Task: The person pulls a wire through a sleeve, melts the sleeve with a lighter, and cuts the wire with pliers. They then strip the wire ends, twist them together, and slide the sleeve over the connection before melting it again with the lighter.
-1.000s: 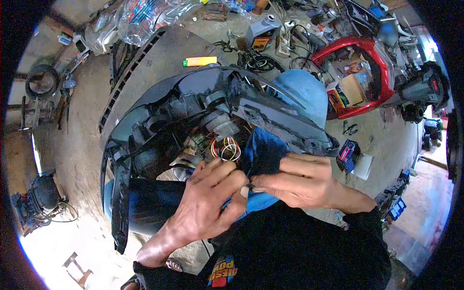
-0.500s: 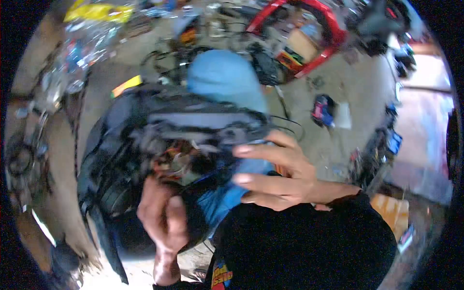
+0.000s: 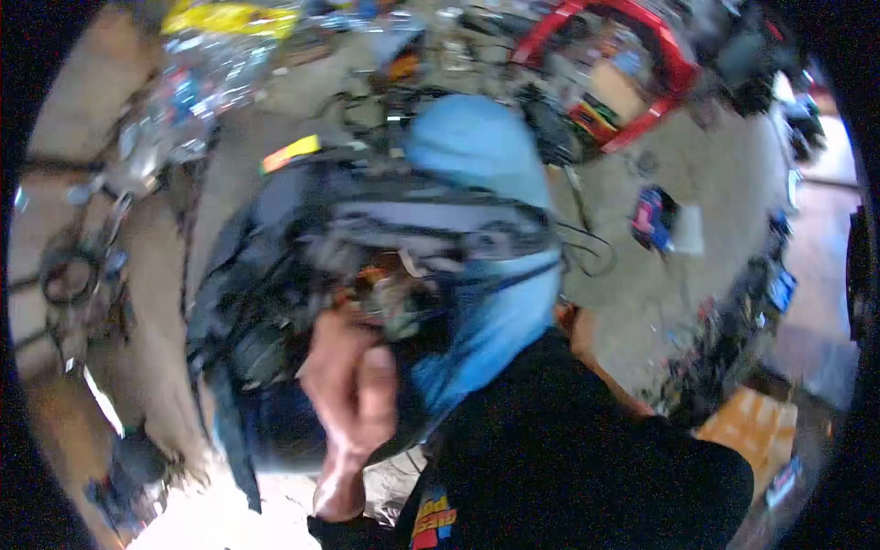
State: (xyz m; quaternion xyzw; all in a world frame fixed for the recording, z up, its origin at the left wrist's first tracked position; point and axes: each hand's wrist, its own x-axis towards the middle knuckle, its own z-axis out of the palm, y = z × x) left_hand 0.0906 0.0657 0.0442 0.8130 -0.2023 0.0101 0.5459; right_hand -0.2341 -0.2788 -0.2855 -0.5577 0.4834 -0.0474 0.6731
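A large black plastic housing (image 3: 266, 247), with a grey strip across its top, lies over my lap against a blue-clad knee (image 3: 472, 137). Orange and brown wires (image 3: 376, 280) show in its opening. My left hand (image 3: 353, 380) is curled at the near edge of that opening, just below the wires; blur and the hand itself hide what its fingers hold. Over to the right of the knee, my right hand (image 3: 577, 335) is down beside my thigh, mostly hidden behind the black shirt, so its fingers do not show.
A red curved frame (image 3: 674, 64) lies on the floor ahead, with a box inside it. Clear plastic wrapping (image 3: 206, 82) lies at the upper left. A small dark-and-pink item (image 3: 651, 218) sits on the right, and an orange-and-white box (image 3: 752, 426) stands lower right.
My right hand has left the right side of the housing and dropped down beside my thigh. My left hand keeps its place at the wires. The whole view has shifted.
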